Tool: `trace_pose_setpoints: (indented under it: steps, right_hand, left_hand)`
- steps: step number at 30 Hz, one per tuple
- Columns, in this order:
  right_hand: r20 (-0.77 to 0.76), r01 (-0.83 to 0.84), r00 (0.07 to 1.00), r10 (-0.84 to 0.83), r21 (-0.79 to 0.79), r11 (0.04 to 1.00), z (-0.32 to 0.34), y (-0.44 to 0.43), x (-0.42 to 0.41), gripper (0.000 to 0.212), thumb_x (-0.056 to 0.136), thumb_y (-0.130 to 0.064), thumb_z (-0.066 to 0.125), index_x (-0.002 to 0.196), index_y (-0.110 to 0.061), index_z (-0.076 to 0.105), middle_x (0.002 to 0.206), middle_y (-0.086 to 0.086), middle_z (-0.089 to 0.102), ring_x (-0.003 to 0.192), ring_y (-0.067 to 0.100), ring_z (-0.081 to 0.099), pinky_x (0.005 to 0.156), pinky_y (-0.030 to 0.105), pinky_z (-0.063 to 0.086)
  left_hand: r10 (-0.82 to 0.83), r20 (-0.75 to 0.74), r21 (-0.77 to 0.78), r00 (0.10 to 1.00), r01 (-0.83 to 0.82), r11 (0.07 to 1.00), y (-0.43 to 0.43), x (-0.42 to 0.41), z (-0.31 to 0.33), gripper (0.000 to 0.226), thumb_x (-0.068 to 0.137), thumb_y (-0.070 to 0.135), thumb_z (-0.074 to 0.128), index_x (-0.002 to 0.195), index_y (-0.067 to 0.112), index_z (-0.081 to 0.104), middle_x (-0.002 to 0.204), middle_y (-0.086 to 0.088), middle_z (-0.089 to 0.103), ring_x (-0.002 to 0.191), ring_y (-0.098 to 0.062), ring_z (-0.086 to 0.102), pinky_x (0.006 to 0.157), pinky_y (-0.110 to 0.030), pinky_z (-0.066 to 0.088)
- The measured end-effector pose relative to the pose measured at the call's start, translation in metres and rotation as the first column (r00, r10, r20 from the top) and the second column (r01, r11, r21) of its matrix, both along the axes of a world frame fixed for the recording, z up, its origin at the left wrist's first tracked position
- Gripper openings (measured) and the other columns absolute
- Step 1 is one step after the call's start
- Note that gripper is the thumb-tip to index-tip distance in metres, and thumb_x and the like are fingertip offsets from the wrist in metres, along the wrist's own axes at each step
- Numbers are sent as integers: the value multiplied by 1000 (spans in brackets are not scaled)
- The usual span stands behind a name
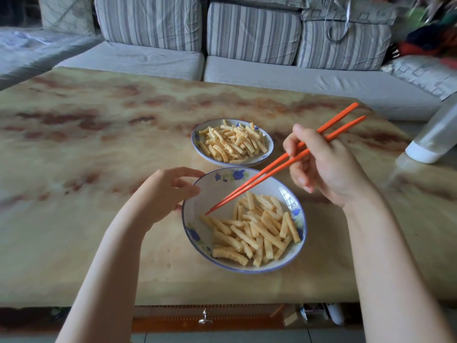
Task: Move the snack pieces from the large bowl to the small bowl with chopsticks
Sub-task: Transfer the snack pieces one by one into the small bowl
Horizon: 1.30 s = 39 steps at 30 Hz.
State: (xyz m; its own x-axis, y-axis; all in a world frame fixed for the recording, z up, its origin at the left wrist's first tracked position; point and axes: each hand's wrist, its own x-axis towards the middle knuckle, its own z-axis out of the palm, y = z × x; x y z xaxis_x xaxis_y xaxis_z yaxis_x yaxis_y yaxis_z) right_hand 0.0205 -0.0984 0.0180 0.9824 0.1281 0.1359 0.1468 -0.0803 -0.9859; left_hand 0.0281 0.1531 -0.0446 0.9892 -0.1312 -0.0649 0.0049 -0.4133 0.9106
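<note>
Marbled tan table fills my view, with a striped sofa beyond its far edge.

The snack pieces still to move lie heaped in the large bowl, which sits between the two hands and nearer to me than either. They are banked to the side under the right wrist, so the wall by the left hand is bare. The orange chopsticks slant down from the right hand into that bare patch. Their tips are almost together, carry nothing, and sit just short of the nearest piece. I read this as lining up for a pick.

The right hand grips the sticks high up, thumb across them and fingers curled beneath, which gives long reach but less control at the tips. The left hand holds the large bowl's rim, with its fingers curled against the outer edge. I take that as bracing so the bowl won't skate.

The small bowl stands just past the large one, ahead of the left fingertips and left of the right knuckles, so each carry is short. It already holds a good heap.

Out beyond the right hand, a pale bottle leans at the table's edge.
</note>
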Motion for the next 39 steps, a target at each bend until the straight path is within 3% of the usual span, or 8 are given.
trace_pose_setpoints:
  steps: [9,15,21,29,39]
  right_hand:
    - [-44,-34,998,33,-12,999,-3,11,2,43,103,-27,34,68,-8,48,35,5,42,28,15,34,32,17,29]
    - [7,114,993,-117,176,978,-5,9,10,43,104,-24,32,66,-11,47,39,2,43,29,16,35,34,17,27]
    - [37,359,916,-399,366,859,-10,4,19,40,103,-20,34,66,-13,48,42,-4,50,31,14,39,37,22,27]
    - [96,533,811,-577,286,796,-20,5,29,39,102,-23,33,67,-13,47,37,-1,49,31,18,42,43,26,29]
    - [125,490,832,-541,295,820,-39,17,40,40,104,-25,33,70,-12,51,41,2,53,35,19,46,40,25,33]
  left_hand:
    - [-10,-12,-6,1000,10,1000,0,-1,2,27,87,11,63,105,32,68,87,-4,74,75,-15,66,54,-15,50]
    - [-7,-12,-34,1000,6,999,-1,0,2,25,87,12,64,101,33,69,84,-2,74,68,-10,63,52,-13,48]
    - [-7,-15,-32,1000,7,999,-1,-1,2,27,87,10,63,98,35,68,82,-2,73,65,-6,63,52,-13,48]
    - [2,-11,-11,1000,-2,1000,-1,0,2,28,87,10,63,99,35,68,81,0,73,64,-6,63,50,-12,46]
    - [3,-3,-13,1000,-3,1000,0,-1,2,28,87,9,63,100,34,69,80,-2,72,65,-10,62,53,-14,48]
